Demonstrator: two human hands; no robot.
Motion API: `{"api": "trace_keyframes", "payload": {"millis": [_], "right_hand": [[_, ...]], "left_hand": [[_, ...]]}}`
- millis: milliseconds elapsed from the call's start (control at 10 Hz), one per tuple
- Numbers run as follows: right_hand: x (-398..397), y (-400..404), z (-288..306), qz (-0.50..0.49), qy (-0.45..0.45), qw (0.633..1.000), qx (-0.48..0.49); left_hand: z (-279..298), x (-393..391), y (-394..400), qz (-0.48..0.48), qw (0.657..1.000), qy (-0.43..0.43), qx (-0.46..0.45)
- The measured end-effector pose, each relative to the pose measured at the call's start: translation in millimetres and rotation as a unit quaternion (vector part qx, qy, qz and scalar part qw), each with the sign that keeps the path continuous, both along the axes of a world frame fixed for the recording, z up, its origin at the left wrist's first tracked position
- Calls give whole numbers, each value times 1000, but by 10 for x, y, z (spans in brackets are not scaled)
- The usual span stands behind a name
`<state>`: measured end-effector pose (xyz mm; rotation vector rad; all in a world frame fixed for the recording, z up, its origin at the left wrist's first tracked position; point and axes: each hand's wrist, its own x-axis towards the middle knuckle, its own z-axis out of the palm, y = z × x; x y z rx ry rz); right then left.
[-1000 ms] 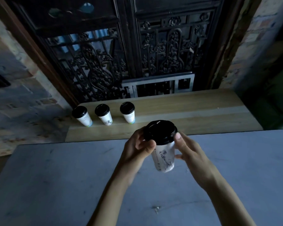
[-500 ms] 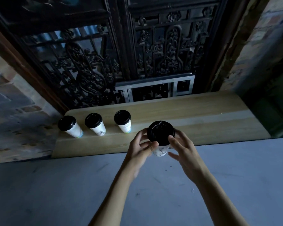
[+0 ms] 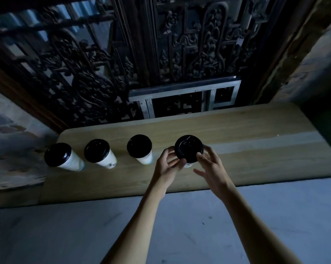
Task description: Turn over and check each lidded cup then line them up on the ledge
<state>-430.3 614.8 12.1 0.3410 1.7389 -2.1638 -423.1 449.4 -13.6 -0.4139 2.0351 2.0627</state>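
Both hands hold the fourth cup (image 3: 188, 149) upright over the ledge (image 3: 256, 134), right of three cups (image 3: 139, 149) standing toward its left end. Left hand (image 3: 167, 165) fingers pinch the lid rim; right hand (image 3: 211, 166) fingers spread, fingertips touching the lid.

A dark carved wooden screen (image 3: 189, 44) with dense floral openwork is seen filling the upper part of the view. A grey metal frame (image 3: 185, 94) is set against its foot. Weathered brick walls (image 3: 10, 130) are seen at either side. A grey, scuffed tabletop (image 3: 56, 231) is spread across the foreground.
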Motion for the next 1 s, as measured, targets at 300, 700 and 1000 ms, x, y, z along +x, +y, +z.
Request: {"api": "trace_keyframes", "payload": {"millis": [300, 700, 1000], "right_hand": [[-369, -110, -333, 7, -23, 1000, 5], [-423, -119, -463, -10, -17, 999, 28], [-407, -100, -398, -22, -2, 999, 41]], "left_hand": [[-368, -325, -16, 8, 1000, -9, 0], [-540, -373, 50, 34, 998, -6, 54], [-500, -336, 77, 50, 997, -21, 46]]}}
